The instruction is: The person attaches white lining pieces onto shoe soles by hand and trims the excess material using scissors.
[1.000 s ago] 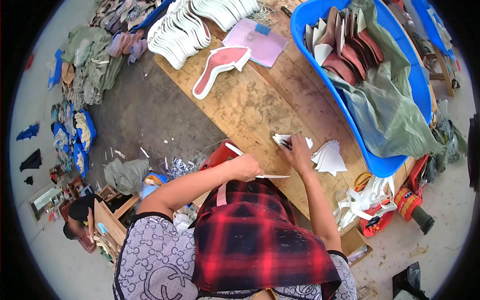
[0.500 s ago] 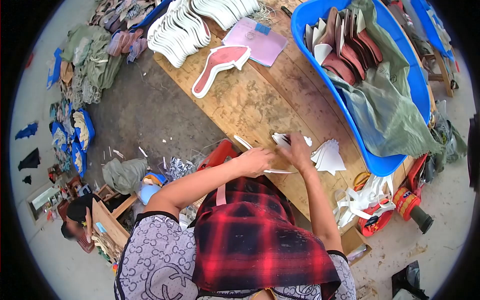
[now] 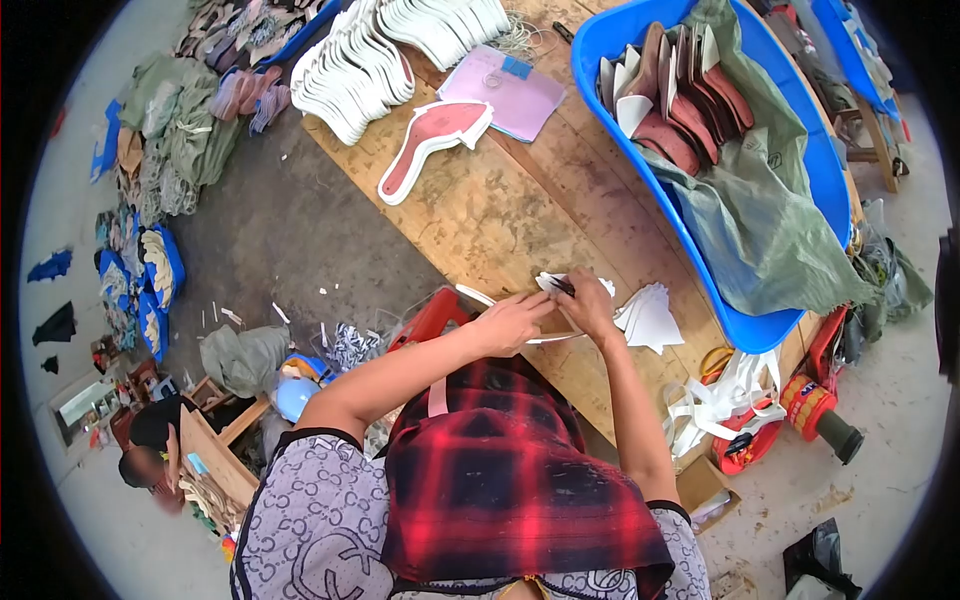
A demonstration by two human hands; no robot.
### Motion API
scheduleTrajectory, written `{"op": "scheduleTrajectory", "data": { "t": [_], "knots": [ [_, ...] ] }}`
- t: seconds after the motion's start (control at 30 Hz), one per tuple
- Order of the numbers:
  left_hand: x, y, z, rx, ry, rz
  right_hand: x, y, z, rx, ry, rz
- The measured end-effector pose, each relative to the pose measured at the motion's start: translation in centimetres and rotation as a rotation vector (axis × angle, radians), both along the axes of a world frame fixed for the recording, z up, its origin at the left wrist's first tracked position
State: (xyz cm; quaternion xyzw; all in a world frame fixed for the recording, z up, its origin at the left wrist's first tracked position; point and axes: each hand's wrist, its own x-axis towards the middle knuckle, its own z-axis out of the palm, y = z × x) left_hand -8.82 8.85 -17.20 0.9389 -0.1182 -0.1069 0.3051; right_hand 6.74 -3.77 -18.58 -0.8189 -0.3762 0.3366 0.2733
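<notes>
My left hand [image 3: 513, 324] is at the near edge of the wooden table, fingers closed on a white-edged shoe piece [image 3: 473, 294] that it largely covers. Just to its right is my right hand [image 3: 588, 306], curled around a small dark tool [image 3: 564, 287] whose kind I cannot make out. A white scalloped piece [image 3: 545, 281] shows by the right fingertips. Beside that hand lie more white cut pieces [image 3: 650, 318]. Farther up the table rests a pink shoe piece with a white border [image 3: 433, 140].
Stacked white-edged pieces [image 3: 355, 75] and a pink-purple sheet [image 3: 510, 90] occupy the table's far end. On the right stands a blue tub [image 3: 775, 325] with shoe pieces and green sacking. White straps [image 3: 725, 395] hang near a red stool [image 3: 437, 315] and spool [image 3: 808, 400]. A person sits lower left.
The whole view has shifted slightly. My right hand has turned a little and the dark tool shows more clearly at its fingers. My left hand stays on the shoe piece.
</notes>
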Motion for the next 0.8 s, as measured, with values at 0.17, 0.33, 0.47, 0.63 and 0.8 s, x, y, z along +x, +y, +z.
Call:
{"op": "scheduleTrajectory", "data": {
  "t": [0.17,0.33,0.47,0.63,0.8],
  "knots": [
    [-1.1,-1.3,-0.1,0.036,-0.066,0.152,-0.2,-0.1,0.1,0.016,-0.011,-0.024],
    [-1.0,-2.1,-0.6,0.131,0.096,0.108,-0.7,-0.7,-0.6,0.062,-0.012,-0.18],
    [-0.5,-1.8,0.1,0.186,0.248,0.045,-1.3,-4.9,-4.0,0.284,0.415,-0.768],
    [-0.5,-1.9,0.4,0.194,0.215,0.038,-2.3,-8.9,-2.2,0.566,0.732,-1.291],
    [0.7,-2.0,1.8,0.201,0.016,-0.108,-2.1,-7.7,-0.5,0.494,0.655,-1.07]
  ]
}}
